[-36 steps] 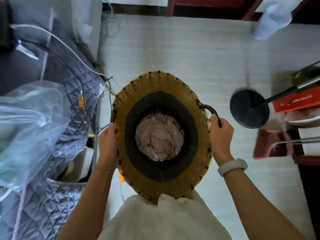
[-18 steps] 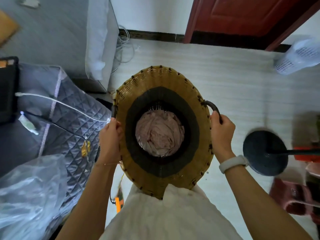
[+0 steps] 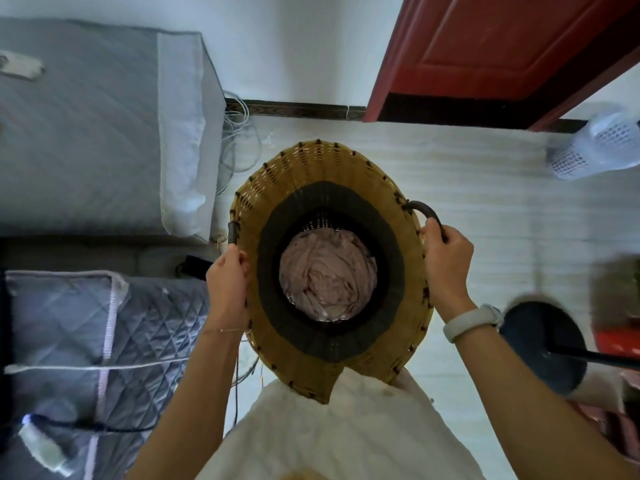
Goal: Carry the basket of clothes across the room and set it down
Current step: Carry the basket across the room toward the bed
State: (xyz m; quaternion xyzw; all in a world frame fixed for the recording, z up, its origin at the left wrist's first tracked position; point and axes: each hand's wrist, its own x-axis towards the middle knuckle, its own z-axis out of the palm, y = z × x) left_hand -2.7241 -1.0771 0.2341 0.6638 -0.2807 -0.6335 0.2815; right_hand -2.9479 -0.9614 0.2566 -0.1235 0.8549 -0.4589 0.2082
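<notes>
One woven basket (image 3: 304, 355) is held off the floor in front of the person's body, its near rim pressed against a white garment (image 3: 346, 434). Two dark handles are counted on it, one at each side. The left hand (image 3: 228, 282) is clenched around the left handle (image 3: 231, 233), and the right hand (image 3: 448, 265) is clenched around the right handle (image 3: 424, 211). One white band (image 3: 472, 322) is worn on the right wrist, and one thin bracelet (image 3: 225, 330) is seen on the left wrist. One bundle of pale pink clothes (image 3: 327, 280) is seen lying at the bottom of the basket, inside a dark inner ring of weave.

To the left, one grey mattress (image 3: 86, 126) with one white pillow (image 3: 180, 133) is seen, and one grey quilted cover (image 3: 138, 327) lies nearer. A tangle of white cables (image 3: 242, 147) is seen on the pale floor (image 3: 467, 188) just beside the mattress; their number cannot be told. One red door (image 3: 491, 46) is seen ahead. One white perforated bin (image 3: 595, 147) is seen at the right edge, tilted. One round black stand base (image 3: 540, 344) is placed on the floor near the right forearm.
</notes>
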